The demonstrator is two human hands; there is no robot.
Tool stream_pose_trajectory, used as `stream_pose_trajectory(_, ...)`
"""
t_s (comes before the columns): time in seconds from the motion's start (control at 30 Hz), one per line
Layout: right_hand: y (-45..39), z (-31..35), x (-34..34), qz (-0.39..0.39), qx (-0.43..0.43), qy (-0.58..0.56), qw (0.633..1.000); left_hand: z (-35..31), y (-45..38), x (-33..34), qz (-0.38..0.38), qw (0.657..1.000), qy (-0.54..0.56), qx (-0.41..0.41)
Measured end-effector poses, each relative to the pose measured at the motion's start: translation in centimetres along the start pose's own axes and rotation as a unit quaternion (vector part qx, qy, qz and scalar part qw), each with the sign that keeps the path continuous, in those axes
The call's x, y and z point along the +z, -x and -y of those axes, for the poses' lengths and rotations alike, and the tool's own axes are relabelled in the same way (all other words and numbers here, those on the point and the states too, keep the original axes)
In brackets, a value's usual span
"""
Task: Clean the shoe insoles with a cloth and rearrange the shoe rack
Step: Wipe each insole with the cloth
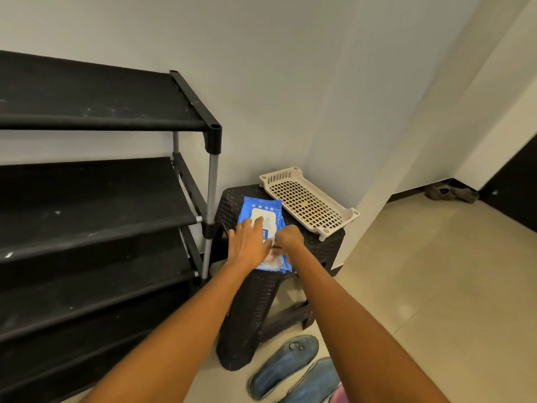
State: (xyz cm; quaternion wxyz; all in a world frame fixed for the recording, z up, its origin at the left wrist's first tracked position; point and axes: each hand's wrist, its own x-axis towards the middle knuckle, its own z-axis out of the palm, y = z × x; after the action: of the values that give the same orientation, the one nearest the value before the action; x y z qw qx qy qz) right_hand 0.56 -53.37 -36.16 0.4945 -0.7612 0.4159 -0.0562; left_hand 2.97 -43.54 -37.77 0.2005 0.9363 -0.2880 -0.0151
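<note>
as l hand (250, 245) presses wipes pack (263, 225); r hand (289, 237) pinches it

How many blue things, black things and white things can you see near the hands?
Blue: 3, the blue wet-wipe pack and two blue shoe insoles on the floor.
Black: 2, the black fabric shoe rack and the dark woven plastic stool.
White: 1, the cream perforated plastic tray.
Total: 6
</note>
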Motion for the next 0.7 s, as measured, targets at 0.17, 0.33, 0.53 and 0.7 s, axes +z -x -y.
stream_pose_trajectory(0.17, 0.6, -1.6, 0.0, 0.017, -0.019, -0.054, 0.998, -2.2, -2.2, 0.1, -0.021, 0.994, -0.072, -0.078)
stream_pose_trajectory(0.33, -0.3, -2.6, 0.0, 0.038, -0.018, -0.109, 0.993, -3.2, -4.3, 0.8, -0.014, 0.985, -0.112, -0.129)
stream_pose_trajectory(0.53, -0.3, -3.0, -0.7, 0.045, -0.027, -0.092, 0.994, -3.4, -5.3, 0.4, 0.029, 0.985, -0.106, -0.133)
stream_pose_trajectory(0.7, -1.2, -3.1, -0.3, -0.008, -0.04, -0.058, 0.997, -3.5, -5.1, -1.0, 0.035, 0.992, -0.036, -0.117)
